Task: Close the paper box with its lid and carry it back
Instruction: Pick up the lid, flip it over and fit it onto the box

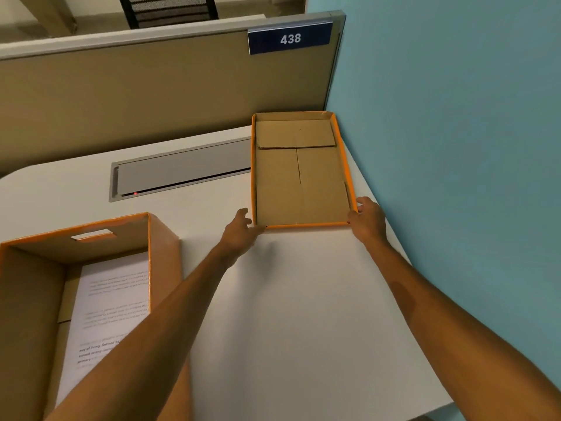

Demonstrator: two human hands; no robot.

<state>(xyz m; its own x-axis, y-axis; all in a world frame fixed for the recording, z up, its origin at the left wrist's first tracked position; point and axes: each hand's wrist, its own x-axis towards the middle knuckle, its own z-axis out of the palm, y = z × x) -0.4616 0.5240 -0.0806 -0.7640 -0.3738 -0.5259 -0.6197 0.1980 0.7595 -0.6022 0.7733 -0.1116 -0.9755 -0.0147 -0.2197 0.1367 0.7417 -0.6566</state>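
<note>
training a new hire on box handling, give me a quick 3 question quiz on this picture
1. True or false: the lid lies with its hollow side facing up on the desk.
2. Multiple choice: where is the open paper box relative to the lid? A) nearer the person and to their left B) behind it, against the partition C) on top of it
3. Short answer: which parts of the lid do the left hand and right hand touch?

Key
1. True; its brown inside shows.
2. A
3. The two near corners, left hand at the near-left corner, right hand at the near-right. The lid rests on the desk, not yet lifted.
</note>
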